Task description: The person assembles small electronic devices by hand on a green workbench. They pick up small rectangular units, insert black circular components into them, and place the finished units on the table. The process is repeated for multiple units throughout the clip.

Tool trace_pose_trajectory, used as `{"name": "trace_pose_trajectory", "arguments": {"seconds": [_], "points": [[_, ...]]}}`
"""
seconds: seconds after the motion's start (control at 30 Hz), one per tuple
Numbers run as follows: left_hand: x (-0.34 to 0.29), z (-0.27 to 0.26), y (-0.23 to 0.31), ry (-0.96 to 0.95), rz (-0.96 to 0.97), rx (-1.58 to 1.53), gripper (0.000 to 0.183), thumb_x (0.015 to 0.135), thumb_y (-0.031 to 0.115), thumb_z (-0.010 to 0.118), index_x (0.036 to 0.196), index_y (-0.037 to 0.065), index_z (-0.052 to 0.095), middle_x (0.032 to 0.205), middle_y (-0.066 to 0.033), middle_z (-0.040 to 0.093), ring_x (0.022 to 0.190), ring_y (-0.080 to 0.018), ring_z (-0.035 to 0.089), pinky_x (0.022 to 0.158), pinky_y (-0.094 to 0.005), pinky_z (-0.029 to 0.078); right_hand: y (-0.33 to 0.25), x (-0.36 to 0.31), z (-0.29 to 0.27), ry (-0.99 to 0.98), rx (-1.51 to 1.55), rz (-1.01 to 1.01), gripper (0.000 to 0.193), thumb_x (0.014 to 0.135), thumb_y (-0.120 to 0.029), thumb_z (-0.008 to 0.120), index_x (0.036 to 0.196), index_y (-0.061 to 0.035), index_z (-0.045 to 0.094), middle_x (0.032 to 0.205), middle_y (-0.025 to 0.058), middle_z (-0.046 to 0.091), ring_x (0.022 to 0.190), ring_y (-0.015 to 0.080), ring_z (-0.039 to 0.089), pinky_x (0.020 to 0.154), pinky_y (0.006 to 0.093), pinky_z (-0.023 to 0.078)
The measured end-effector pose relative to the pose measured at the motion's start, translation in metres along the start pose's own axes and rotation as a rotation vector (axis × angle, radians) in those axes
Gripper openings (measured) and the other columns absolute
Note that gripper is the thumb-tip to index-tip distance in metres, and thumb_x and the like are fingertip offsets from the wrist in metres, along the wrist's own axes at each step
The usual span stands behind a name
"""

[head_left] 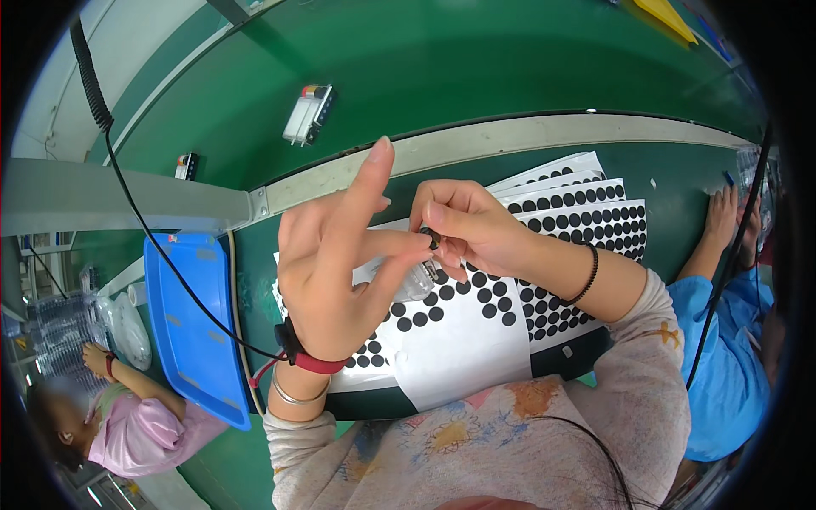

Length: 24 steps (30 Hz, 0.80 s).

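Note:
My left hand [336,263] is raised over sheets of stickers, its thumb and one finger pinched together while another finger points up. Opposite it, my right hand [476,223] has its fingers curled in a pinch. The fingertips of both hands meet at a small black piece [432,237], partly covered, possibly a round sticker. Just below them is a clear plastic part [416,284], partly hidden by my left hand; whether a finger supports it I cannot tell. White sheets [463,357] with rows of round black stickers [586,228] lie beneath, overlapping and fanned out.
A blue tray [160,314] lies left of the sheets. A black cord [161,255] runs to my left wristband [319,364]. Beyond the pale rail [476,144], a clear-and-black item [308,115] rests on the green surface. Other people [722,348] sit at both sides.

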<state>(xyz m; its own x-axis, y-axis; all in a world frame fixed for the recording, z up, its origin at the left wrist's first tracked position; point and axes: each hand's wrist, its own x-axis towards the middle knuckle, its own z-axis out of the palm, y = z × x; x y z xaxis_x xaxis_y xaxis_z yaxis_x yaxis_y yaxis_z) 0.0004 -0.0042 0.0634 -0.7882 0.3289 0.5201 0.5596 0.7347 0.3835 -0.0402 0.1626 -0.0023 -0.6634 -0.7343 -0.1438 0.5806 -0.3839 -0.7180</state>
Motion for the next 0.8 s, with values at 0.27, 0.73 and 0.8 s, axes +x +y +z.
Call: {"name": "trace_pose_trajectory", "arguments": {"seconds": [0.27, 0.73, 0.8], "points": [[-0.001, -0.001, 0.005, -0.039, 0.071, 0.084, 0.064, 0.061, 0.017, 0.078, 0.119, 0.003, 0.055, 0.072, 0.0020, 0.068, 0.091, -0.0169, 0.058, 0.083, -0.0300, 0.037, -0.001, -0.003, 0.001, 0.039, -0.029, -0.010, 0.031, 0.088, -0.031, 0.058, 0.078, -0.0024, 0.053, 0.059, 0.0018, 0.051, 0.042, 0.0071, 0.049, 0.037, 0.0225, 0.044], [0.004, 0.002, -0.005, -0.111, -0.173, -0.359, 0.116, 0.048, 0.032, 0.085, 0.140, 0.004, 0.022, 0.135, -0.0209, 0.038, 0.123, -0.0332, 0.041, 0.097, -0.0443, 0.036, -0.014, -0.018, 0.004, -0.126, -0.637, -0.367, 0.020, 0.081, -0.018, 0.067, 0.085, -0.0025, 0.055, 0.065, 0.0018, 0.058, 0.052, 0.0065, 0.055, 0.046, 0.0201, 0.042], [0.006, 0.004, 0.003, -0.093, -0.297, -0.433, 0.104, 0.051, 0.019, 0.083, 0.137, 0.001, 0.027, 0.137, -0.0207, 0.036, 0.122, -0.0344, 0.042, 0.097, -0.0390, 0.037, -0.012, -0.017, 0.004, -0.034, -0.417, -0.257, 0.020, 0.083, -0.020, 0.065, 0.086, -0.0032, 0.055, 0.068, 0.0026, 0.058, 0.055, 0.0084, 0.056, 0.049, 0.0221, 0.045]]}}
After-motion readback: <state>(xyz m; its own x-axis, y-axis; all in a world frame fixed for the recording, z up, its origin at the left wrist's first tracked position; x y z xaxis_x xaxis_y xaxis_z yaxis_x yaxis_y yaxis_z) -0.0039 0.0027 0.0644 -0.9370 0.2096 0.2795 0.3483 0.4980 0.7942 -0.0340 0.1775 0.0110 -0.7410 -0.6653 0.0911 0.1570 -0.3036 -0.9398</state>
